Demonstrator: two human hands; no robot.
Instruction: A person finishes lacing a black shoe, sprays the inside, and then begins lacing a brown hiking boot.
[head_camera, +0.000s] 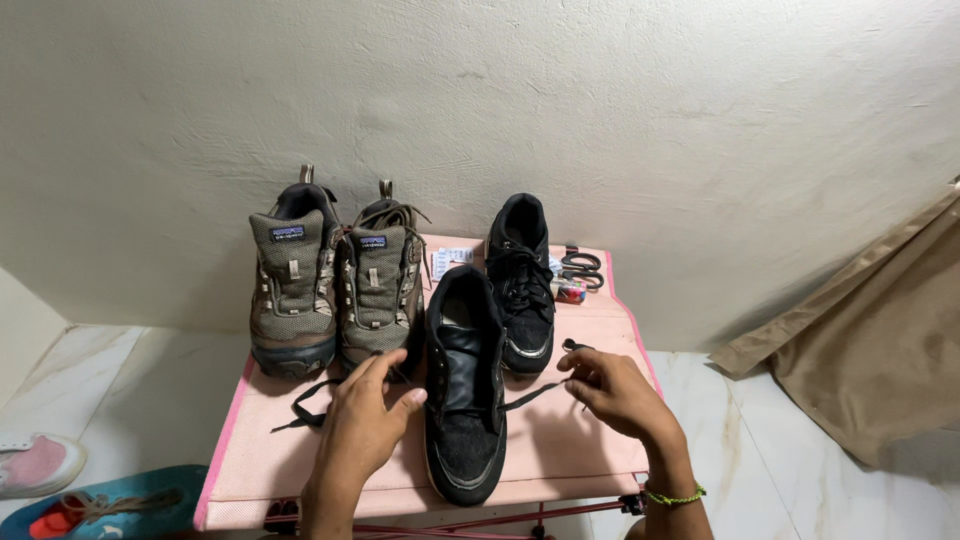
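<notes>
- Head view: black shoe (465, 385) lies on the pink tabletop (560, 445), toe toward the person, its tongue open and the eyelets mostly bare.
- Left hand (365, 420) rests just left of the black shoe, its grip closed on the black lace (300, 408) where the lace meets the shoe; the loose end trails farther left over the tabletop.
- Right hand (615, 390) sits right of the black shoe, thumb and forefinger pinched on the other lace end, which runs taut to the shoe's side.
- Second black shoe (522, 285), already laced, stands just behind and right of the first, nearly touching it.
- Pair of olive-brown hiking shoes (335, 285) stands left of the black shoe, against the wall.
- Scissors (582, 268) and small items lie behind the laced shoe.
- Risk, as a judgement: uneven pull may draw the lace out of an eyelet; the trailing left end may snag on the hiking shoes.
- Materials: black shoe looks like matte suede with a smoother tongue; lace flat, woven; hiking shoes mesh and leather; tabletop cover is soft fabric.
</notes>
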